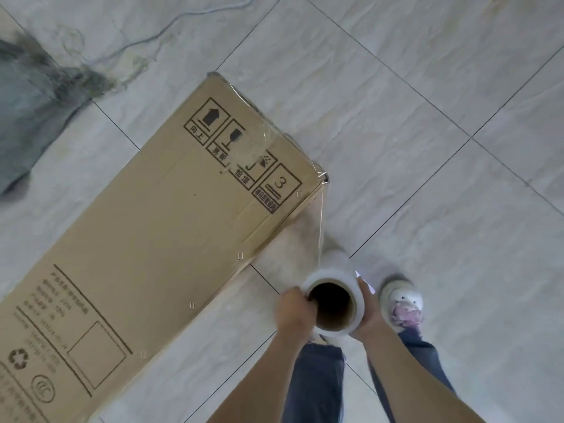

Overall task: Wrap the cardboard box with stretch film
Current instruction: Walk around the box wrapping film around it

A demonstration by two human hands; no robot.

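You are standing over a long cardboard box (146,239) that lies flat on the tiled floor (427,148), running from about 8 o'clock up toward 1 o'clock in your view. Its printed handling symbols (241,154) face up near the far end. You hold the roll of stretch film (334,303) upright at roughly 5 o'clock from the box's near corner, its hollow core facing you. Your left hand (294,311) is curled around the roll's left side, fingers hooked over the rim. Your right hand (367,312) is pressed against the right side, fingers wrapped on the roll. A sheet of stretch film (305,236) runs taut from the roll up to the box's corner (323,177), and crumpled film clings across the top near the symbols. Whether the film already covers the box's far side is hard to say from here. Your right shoe (403,300) sits at 3 o'clock from the roll, just beside it. A blurred grey shape (27,96) lies at 10 o'clock, well apart from the box.
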